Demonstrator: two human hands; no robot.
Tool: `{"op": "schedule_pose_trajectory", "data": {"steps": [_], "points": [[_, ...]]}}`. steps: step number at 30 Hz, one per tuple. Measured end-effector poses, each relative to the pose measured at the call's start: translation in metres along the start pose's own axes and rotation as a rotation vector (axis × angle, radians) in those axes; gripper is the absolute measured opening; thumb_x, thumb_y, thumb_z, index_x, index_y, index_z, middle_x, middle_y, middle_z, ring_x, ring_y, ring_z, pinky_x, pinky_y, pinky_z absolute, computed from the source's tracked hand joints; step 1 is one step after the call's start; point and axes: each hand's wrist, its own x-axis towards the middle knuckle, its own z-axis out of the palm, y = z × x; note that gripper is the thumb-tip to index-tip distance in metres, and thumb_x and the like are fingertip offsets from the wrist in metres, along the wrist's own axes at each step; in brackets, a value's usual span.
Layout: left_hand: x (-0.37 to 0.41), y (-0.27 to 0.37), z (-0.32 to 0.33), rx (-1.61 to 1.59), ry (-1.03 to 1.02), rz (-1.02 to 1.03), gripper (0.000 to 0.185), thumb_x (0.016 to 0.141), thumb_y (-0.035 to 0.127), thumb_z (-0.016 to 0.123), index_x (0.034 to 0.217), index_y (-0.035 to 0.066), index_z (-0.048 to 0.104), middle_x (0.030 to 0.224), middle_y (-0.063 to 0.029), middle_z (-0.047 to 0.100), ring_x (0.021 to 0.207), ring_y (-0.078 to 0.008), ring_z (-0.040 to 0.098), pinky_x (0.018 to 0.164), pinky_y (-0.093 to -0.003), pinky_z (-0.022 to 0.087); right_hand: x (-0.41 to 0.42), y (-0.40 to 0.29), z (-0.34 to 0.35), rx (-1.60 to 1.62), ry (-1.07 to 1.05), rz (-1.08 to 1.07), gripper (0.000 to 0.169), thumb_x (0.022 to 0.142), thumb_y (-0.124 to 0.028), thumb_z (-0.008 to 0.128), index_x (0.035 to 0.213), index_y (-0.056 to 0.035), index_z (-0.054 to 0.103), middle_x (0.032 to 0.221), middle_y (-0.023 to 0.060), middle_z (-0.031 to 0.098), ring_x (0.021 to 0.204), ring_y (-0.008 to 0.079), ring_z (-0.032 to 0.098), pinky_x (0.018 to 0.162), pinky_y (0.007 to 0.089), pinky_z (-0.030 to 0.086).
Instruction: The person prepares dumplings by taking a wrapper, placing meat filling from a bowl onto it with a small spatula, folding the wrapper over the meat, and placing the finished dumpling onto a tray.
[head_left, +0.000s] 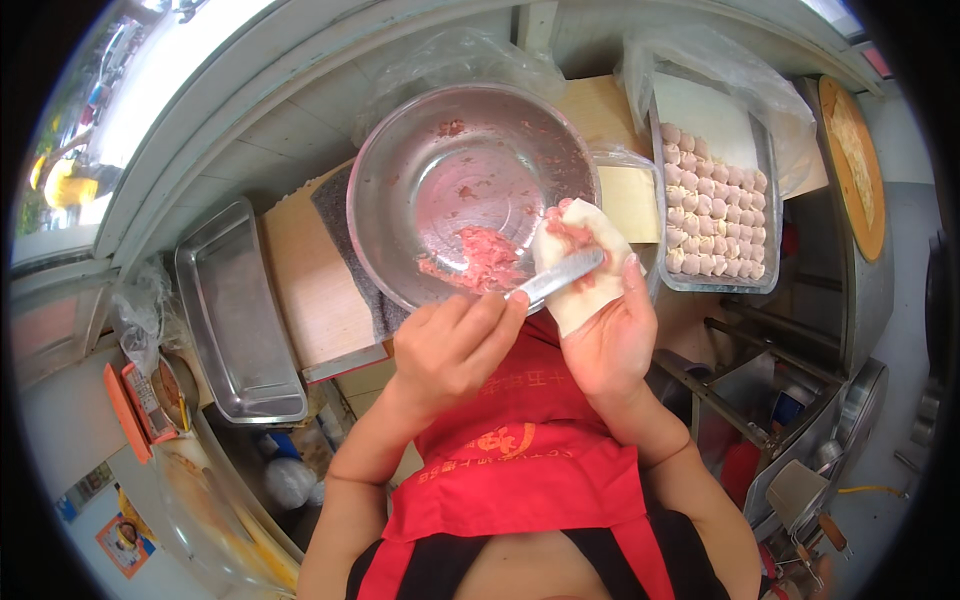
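My left hand (454, 349) grips a flat metal spreading blade (562, 276). Its tip lies on minced meat smeared across the pale dough wrappers (581, 311), which look like a stack. Those wrappers rest in the upturned palm of my right hand (616, 341), thumb along their edge. Just ahead of both hands stands a wide steel bowl (472, 105). A mound of pink minced meat (487, 259) sits in its near part, and bits cling to the walls. To the right, a metal tray (772, 247) carries rows of filled wontons or dumplings (712, 210).
At left a rectangular steel tray (240, 315) lies on the wooden counter (311, 266), beside an orange scale (127, 412). Plastic sheeting (780, 112) drapes around the dumpling tray. A round wooden lid or board (853, 169) stands far right, above a metal rack (739, 405).
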Motion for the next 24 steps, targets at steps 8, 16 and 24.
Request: {"op": "schedule_pose_trajectory", "data": {"steps": [8,16,24], "points": [[-0.004,-0.011,-0.006,-0.363,0.122,-0.229,0.023,0.077,-0.005,0.072,0.098,0.003,0.072,0.085,-0.0077,0.068,0.065,-0.0228,0.066,0.054,-0.0334,0.049,0.002,-0.009,0.001,0.097,0.005,0.02,0.055,0.11,-0.029,0.033,0.152,0.0057,0.029,0.152,0.0231,0.041,0.146,0.0346,0.036,0.125,0.0504,0.024],[0.003,-0.032,-0.032,-0.074,-0.147,-0.338,0.016,0.081,-0.002,0.069,0.094,0.006,0.07,0.08,-0.0067,0.064,0.062,-0.0277,0.064,0.055,-0.0362,0.049,0.006,-0.025,-0.005,0.148,0.0,-0.064,0.054,0.109,-0.028,0.035,0.151,0.0062,0.033,0.155,0.0239,0.039,0.147,0.0372,0.034,0.126,0.0523,0.021],[-0.003,-0.043,-0.026,0.161,-0.381,-0.396,0.01,0.084,0.005,0.065,0.09,0.01,0.071,0.079,-0.007,0.06,0.062,-0.0313,0.062,0.055,-0.0405,0.049,-0.006,-0.04,-0.02,0.177,0.019,-0.06,0.056,0.108,-0.024,0.036,0.154,0.0066,0.026,0.159,0.0254,0.031,0.15,0.0379,0.029,0.126,0.0535,0.019]]}}
